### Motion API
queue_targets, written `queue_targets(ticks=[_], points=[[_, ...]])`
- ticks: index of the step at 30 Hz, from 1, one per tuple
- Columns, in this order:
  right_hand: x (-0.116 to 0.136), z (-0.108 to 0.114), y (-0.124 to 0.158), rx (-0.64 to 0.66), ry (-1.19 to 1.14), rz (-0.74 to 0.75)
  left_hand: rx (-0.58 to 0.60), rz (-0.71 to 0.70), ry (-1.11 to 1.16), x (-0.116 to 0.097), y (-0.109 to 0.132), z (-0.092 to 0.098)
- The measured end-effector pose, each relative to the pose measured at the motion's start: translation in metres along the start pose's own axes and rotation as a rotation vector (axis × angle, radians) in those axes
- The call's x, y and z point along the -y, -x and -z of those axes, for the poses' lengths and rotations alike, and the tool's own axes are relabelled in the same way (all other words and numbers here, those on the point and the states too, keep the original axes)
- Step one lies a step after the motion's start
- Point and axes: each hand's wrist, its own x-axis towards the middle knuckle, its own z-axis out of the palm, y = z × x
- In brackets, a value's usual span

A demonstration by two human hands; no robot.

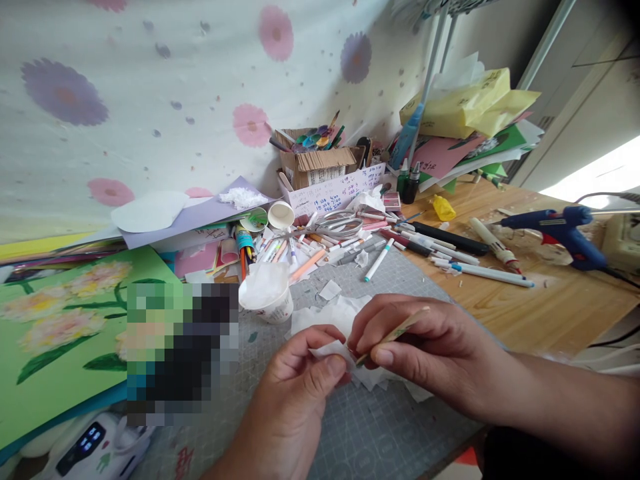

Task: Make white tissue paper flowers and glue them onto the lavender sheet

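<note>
Between the thumb and fingers of my left hand (310, 387) is a small piece of white tissue paper (333, 349). My right hand (425, 353) pinches a thin, flat wooden stick (400, 329) with greenish marks, its lower end close to the paper. The fingertips of both hands nearly meet. Under and behind them, a pile of white tissue paper pieces (325, 317) lies on the grey cutting mat (270, 357). A paper cup (270, 307) with white tissue in it stands behind my left hand.
Markers (320, 257) and scissors (345, 225) clutter the mat's back edge. At right, a blue glue gun (555, 227) rests on the wooden table (505, 293). A green sheet with painted flowers (65, 320) lies left, above a white device (95, 447). A cardboard box (320, 163) stands behind.
</note>
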Motion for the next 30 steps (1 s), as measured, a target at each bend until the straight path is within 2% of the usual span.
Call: queue_targets(ticks=[10, 13, 15, 16, 19, 22, 30], points=[[-0.002, 0.000, 0.001, -0.007, -0.018, -0.002, -0.033, 0.027, -0.031, 0.002, -0.001, 0.000], [-0.002, 0.001, 0.000, -0.011, 0.005, 0.008, -0.173, -0.123, -0.192, 0.001, 0.000, 0.000], [-0.002, 0.001, 0.000, -0.020, 0.028, 0.000, -0.279, -0.325, -0.328, -0.002, 0.004, 0.001], [-0.002, 0.001, 0.000, -0.028, 0.040, -0.006, -0.286, -0.428, -0.411, -0.005, 0.006, 0.002], [-0.001, 0.000, 0.000, -0.050, 0.075, 0.004, -0.132, -0.633, -0.717, -0.011, 0.011, 0.003], [0.001, -0.001, 0.000, -0.032, 0.101, 0.019, -0.015, -0.638, -0.911, -0.013, 0.010, 0.003], [0.002, -0.003, -0.001, 0.023, 0.143, 0.003, -0.042, -0.524, -1.004, -0.008, 0.004, 0.002]])
